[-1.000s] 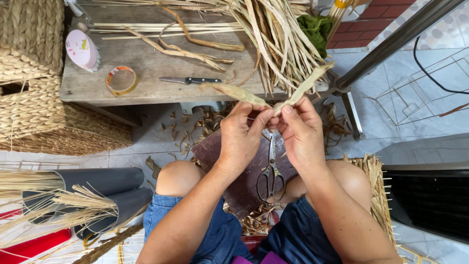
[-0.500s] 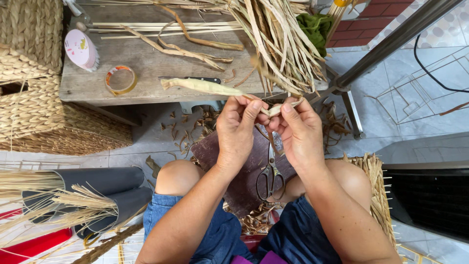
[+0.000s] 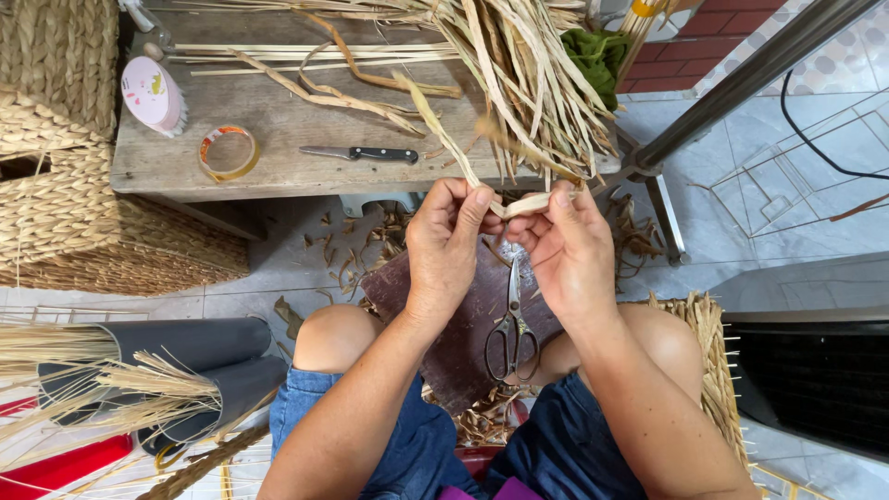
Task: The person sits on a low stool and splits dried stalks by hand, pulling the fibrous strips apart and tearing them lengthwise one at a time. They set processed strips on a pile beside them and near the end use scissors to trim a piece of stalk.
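The left hand (image 3: 446,243) and the right hand (image 3: 567,250) are close together above the knees, and both hold the same dried leaf strip (image 3: 463,153). The fingers of the left hand are closed narrow around the strip at its lower part, with the thumb pressing near the bend; the fingers of the right hand pinch the short pale end that points to the right. The long part of the strip goes up and to the left, over the edge of the wooden desk (image 3: 278,167). It is a little blurred, so I cannot tell exactly where it ends. Under the hands a dark brown board (image 3: 463,324) lies on the lap, and a pair of scissors (image 3: 511,329) lies on it, closed, with the handles toward the person. On the desk there are a small knife (image 3: 361,154) with black handle, a roll of tape (image 3: 229,153), a pink brush (image 3: 153,95) and a big bundle of dried leaves (image 3: 528,74). Woven baskets (image 3: 56,167) stand at the left of the desk.
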